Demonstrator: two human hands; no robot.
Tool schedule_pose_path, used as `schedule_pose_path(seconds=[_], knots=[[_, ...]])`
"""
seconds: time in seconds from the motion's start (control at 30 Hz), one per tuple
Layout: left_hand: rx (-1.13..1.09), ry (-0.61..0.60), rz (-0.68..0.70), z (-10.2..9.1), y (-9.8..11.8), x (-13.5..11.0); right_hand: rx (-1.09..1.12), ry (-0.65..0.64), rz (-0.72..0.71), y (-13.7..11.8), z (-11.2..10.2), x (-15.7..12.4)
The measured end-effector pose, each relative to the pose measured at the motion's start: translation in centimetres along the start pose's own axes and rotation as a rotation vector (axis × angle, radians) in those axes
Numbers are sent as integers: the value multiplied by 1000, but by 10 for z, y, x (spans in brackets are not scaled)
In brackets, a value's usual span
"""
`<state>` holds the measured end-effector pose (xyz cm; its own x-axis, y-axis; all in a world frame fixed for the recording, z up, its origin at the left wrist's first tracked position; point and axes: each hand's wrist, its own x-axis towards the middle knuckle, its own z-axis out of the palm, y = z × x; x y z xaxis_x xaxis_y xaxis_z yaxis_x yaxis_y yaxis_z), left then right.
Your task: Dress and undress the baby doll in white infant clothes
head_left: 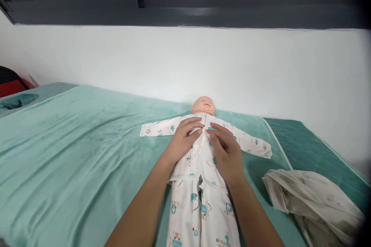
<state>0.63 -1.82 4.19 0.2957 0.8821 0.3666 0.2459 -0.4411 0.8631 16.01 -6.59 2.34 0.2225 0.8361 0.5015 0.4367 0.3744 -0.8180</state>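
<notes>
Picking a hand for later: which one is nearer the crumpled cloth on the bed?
Right. The right hand rests on the doll's chest, left of the crumpled cloth; the left hand lies beside it, farther off.

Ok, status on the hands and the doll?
Left hand, right hand open, fingertips on romper front. Doll face-up on blanket. Crumpled cloth apart, right.

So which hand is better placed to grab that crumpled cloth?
Probably the right hand: it rests on the doll on the side where the crumpled cloth lies; the left hand would cross over.
</notes>
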Motion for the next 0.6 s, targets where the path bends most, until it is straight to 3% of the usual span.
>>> schedule_pose_path(seconds=[0.6], knots=[[-195,-82,-55,-4,-10,13,-153,-56,-150,-2,0,-1]])
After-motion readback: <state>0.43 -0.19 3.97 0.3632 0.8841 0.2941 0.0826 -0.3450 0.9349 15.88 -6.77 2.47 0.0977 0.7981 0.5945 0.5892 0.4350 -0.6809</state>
